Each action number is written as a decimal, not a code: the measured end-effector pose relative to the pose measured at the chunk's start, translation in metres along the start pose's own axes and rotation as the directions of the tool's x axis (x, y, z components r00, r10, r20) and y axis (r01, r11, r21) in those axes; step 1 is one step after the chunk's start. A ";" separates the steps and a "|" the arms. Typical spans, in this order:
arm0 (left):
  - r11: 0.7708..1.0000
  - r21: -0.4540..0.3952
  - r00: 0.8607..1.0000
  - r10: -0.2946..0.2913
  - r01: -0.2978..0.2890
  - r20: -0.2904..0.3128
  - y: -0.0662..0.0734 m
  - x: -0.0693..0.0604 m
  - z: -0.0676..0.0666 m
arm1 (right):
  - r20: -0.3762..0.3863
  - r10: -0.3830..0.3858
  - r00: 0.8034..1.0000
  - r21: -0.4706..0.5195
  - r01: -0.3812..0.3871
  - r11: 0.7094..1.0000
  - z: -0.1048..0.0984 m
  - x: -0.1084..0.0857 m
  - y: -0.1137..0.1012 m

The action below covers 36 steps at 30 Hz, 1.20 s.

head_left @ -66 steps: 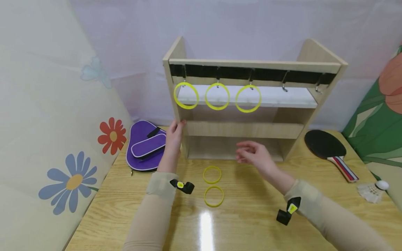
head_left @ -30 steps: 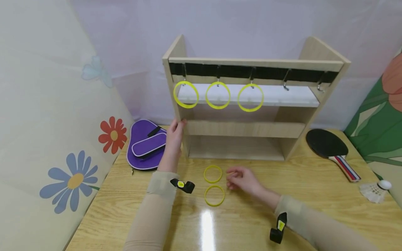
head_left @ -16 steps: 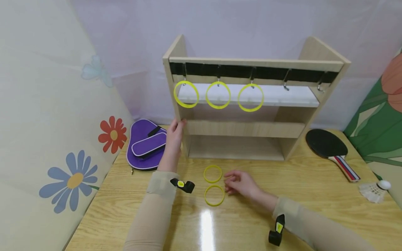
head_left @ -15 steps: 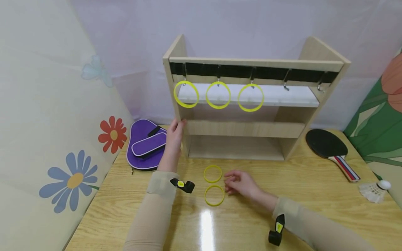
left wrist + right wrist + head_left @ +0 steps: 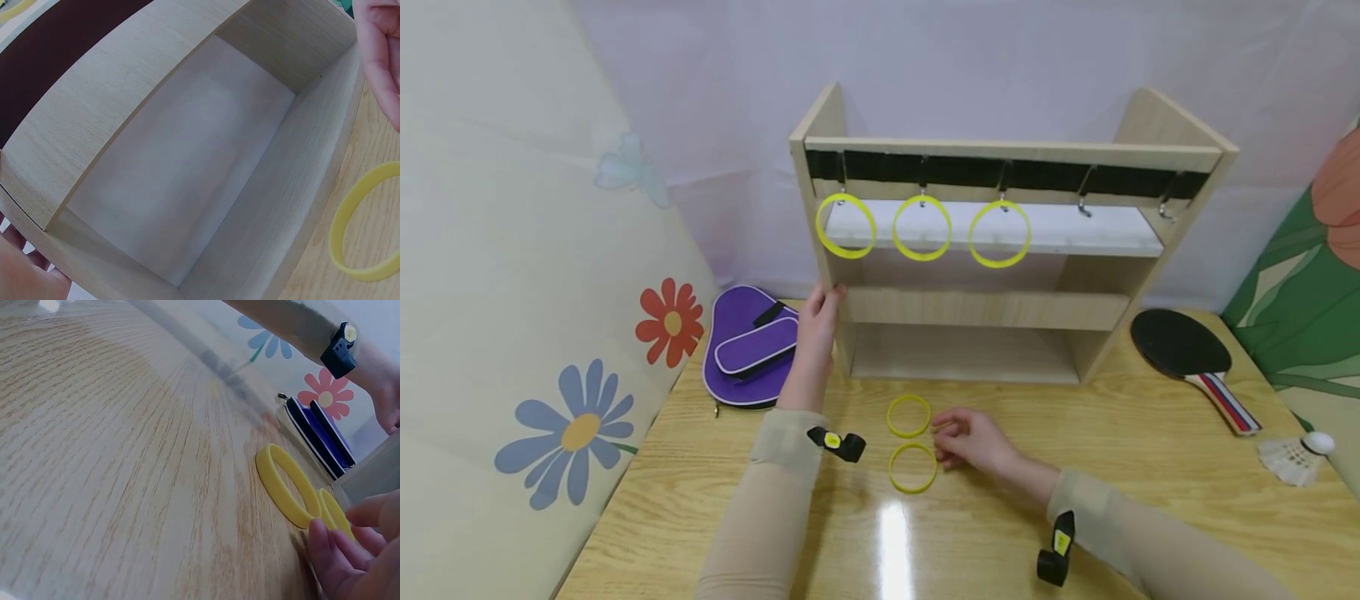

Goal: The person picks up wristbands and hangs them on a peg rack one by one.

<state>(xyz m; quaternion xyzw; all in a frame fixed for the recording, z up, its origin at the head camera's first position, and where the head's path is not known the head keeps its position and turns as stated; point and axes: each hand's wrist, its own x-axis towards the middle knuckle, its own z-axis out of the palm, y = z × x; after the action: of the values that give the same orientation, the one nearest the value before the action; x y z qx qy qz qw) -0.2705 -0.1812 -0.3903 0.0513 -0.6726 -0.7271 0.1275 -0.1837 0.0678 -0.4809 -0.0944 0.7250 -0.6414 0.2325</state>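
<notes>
My left hand (image 5: pixel 817 333) grips the left side panel of a light wooden shelf unit (image 5: pixel 985 308); its fingers curl round the panel's edge in the left wrist view. Two yellow rings lie on the table before the shelf, a farther ring (image 5: pixel 889 417) and a nearer ring (image 5: pixel 913 491). Just right of them is my right hand (image 5: pixel 973 440), fingers loosely bent and holding nothing. In the right wrist view, its fingertips are close to the nearer ring (image 5: pixel 272 478); contact cannot be told. Three more yellow rings hang from hooks, the rightmost ring (image 5: pixel 999 264) on the middle hook.
Two bare hooks, one hook (image 5: pixel 1084 208) and another hook (image 5: pixel 1165 214), are at the right of the black strip (image 5: pixel 1045 177). A purple paddle case (image 5: pixel 752 346) lies left. At right are a black table tennis paddle (image 5: pixel 1180 343) and a shuttlecock (image 5: pixel 1292 458).
My right hand has come down from in front of the shelf's lower opening to the table, then edged left towards the two rings. The left hand keeps its grip on the panel.
</notes>
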 end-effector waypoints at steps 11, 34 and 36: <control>1.000 0.000 1.000 0.000 0.000 -0.001 0.000 -0.001 0.001 | 0.004 0.013 1.000 -0.011 -0.013 1.000 0.003 0.001 0.005; 1.000 0.015 1.000 -0.008 0.008 -0.011 0.000 -0.001 0.001 | -0.027 -0.020 0.999 -0.138 0.016 0.990 0.010 0.001 0.007; 1.000 0.010 1.000 -0.009 0.010 -0.018 0.001 -0.001 0.001 | -0.037 -0.017 0.999 -0.152 0.011 0.988 0.010 0.002 0.007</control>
<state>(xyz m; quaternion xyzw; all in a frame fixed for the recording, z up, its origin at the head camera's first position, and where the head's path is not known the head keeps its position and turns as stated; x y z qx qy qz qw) -0.2700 -0.1799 -0.3897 0.0617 -0.6750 -0.7237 0.1297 -0.1793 0.0591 -0.4891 -0.1047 0.7752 -0.5878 0.2063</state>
